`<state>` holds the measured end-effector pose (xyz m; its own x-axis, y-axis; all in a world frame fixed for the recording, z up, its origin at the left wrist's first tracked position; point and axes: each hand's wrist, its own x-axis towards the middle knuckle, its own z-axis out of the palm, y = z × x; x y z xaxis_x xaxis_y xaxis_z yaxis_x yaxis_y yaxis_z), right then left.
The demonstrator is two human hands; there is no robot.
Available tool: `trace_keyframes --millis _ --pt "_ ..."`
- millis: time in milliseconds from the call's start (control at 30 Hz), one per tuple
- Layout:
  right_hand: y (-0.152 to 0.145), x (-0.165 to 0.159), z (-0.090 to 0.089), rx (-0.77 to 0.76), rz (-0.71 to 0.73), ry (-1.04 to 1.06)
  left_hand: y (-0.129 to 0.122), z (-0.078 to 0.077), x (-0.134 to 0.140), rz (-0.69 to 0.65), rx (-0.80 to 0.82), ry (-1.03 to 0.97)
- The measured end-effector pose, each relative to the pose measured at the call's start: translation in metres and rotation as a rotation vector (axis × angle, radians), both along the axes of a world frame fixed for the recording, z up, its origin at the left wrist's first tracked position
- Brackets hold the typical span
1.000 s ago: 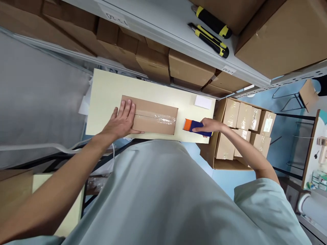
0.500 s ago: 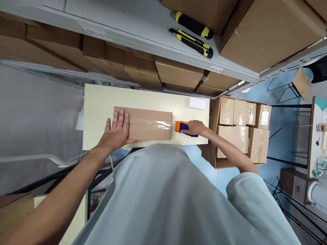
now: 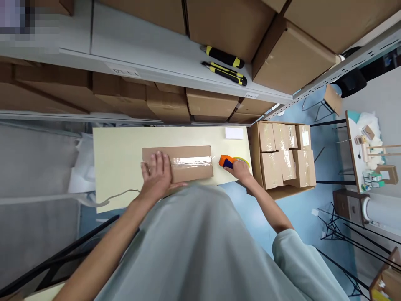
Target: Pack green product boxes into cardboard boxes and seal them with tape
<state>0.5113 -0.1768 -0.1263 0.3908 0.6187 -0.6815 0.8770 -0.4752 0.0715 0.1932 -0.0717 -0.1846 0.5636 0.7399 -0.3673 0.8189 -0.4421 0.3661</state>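
A long grey shelf stacked with brown boxes spans the far side, above the pale table where I work; my shirt hides much of the table's near edge. An open carton packed with small boxes stands just off the right end. The long box lies about mid-table, toward the near side, its top flaps shut. My left hand rests on its left part, fingers slightly apart, thumb out along the near side, gripping nothing. My right hand, just right of the box, has its fingers closed around an orange and blue tape dispenser. Clear tape already shines along the seam to the box's right end. By my judgement the top is mostly taped, leaving that end to finish; whether the strip is cut or joined to the dispenser, I cannot tell. Room is widest left of the box, narrower along its far side. On the right, my hand and the dispenser take up much of the short gap before the carton. A white pad sits at the far right corner, two knives on the shelf beyond.
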Motion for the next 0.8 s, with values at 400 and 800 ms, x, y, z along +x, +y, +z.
trace_keyframes --millis 400,800 --pt "0.064 -0.021 0.102 0.326 0.018 -0.057 -0.010 0.065 0.110 -0.400 0.148 -0.694" --pt "0.264 -0.036 0.170 0.723 0.469 0.142 0.151 0.119 0.110 -0.037 0.464 -0.778"
